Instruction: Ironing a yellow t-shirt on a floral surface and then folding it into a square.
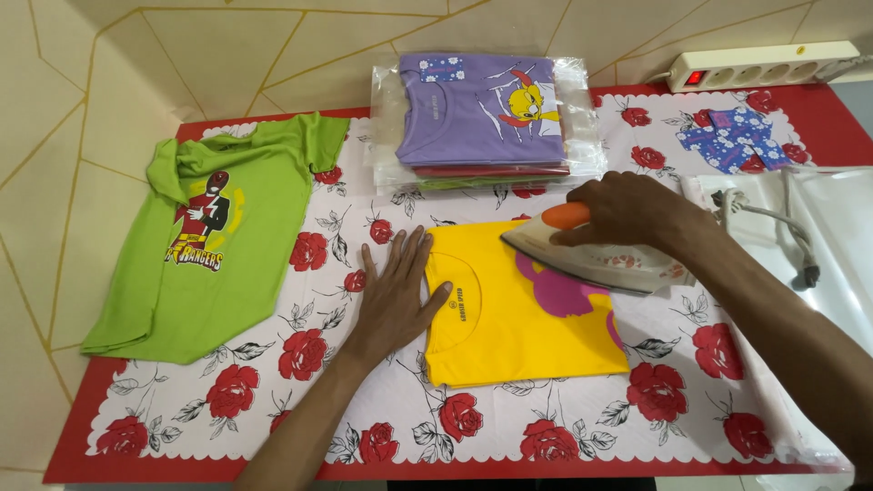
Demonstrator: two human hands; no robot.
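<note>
Red roses cover the table (136, 400) cloth where the left hand (396, 291) lies flat and spread beside the yellow shirt (523, 314), while the right hand (627, 211) grips the iron (596, 255) on it.

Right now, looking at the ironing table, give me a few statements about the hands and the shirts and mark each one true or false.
1. The right hand grips an iron by its orange handle, on the yellow shirt. True.
2. The left hand lies on the green shirt. False: it lies flat at the yellow shirt's collar edge; the green shirt sits apart to the left.
3. The purple shirt tops a stack of bagged shirts behind the yellow one. True.
4. The flowered cloth has blue roses. False: the roses are red.
5. The power strip lies at the near table edge. False: it is at the far right corner.
</note>
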